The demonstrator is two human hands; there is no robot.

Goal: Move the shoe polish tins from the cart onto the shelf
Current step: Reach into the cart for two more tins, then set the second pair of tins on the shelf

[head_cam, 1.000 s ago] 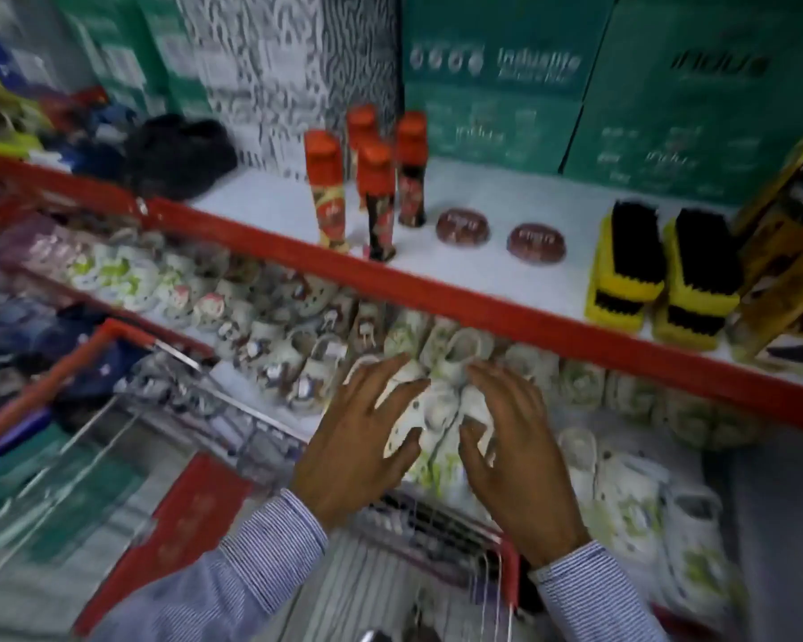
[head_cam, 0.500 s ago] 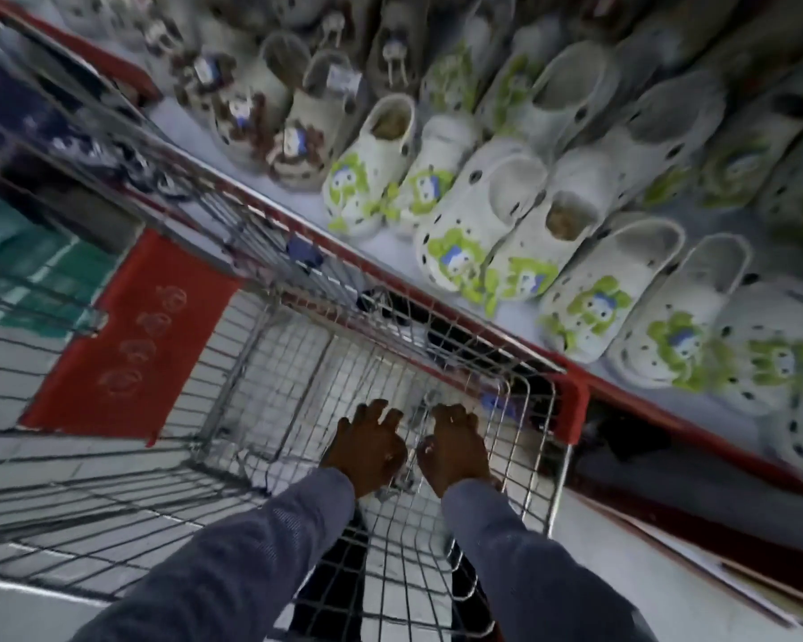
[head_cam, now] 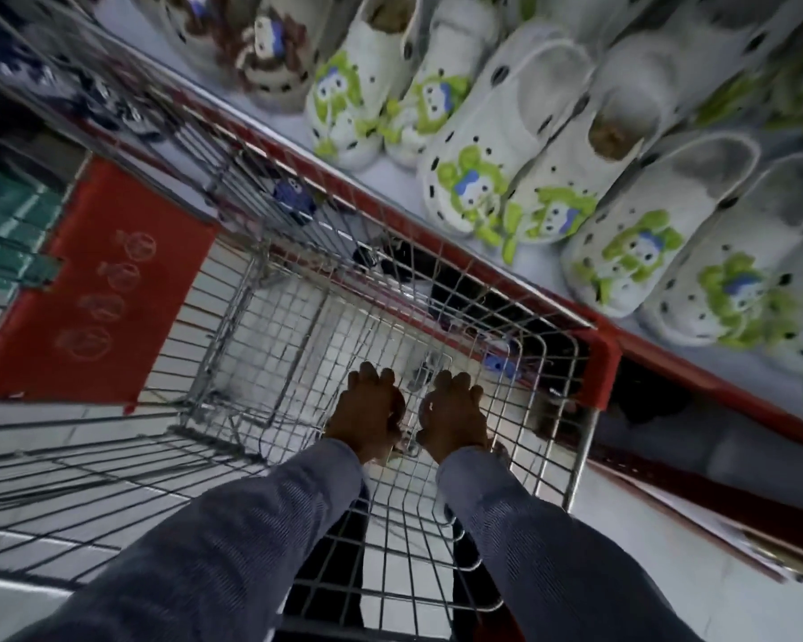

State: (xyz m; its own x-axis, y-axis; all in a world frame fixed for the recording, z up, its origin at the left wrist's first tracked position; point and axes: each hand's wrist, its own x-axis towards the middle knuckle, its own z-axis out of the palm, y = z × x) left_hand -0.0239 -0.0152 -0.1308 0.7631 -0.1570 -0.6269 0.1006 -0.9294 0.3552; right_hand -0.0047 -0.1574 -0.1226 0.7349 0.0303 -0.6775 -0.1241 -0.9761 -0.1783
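Note:
I am looking straight down into the wire cart (head_cam: 594, 359), a metal basket with red corner caps. My left hand (head_cam: 367, 412) and my right hand (head_cam: 453, 417) are side by side deep in the basket, backs up, fingers curled down toward the bottom grid. Whatever lies under the palms is hidden, and no shoe polish tin shows clearly. The upper shelf that holds the tins and bottles is out of view.
To the right of the cart, white clogs with green figures (head_cam: 478, 187) lie on a lower shelf with a red front edge (head_cam: 715, 386). A red flap (head_cam: 93, 289) hangs on the cart's left side. Pale floor tiles show through the basket's mesh.
My view dropped from the upper shelf to the cart. Both hands went from the clogs down into the basket, and their fingers have since curled tighter.

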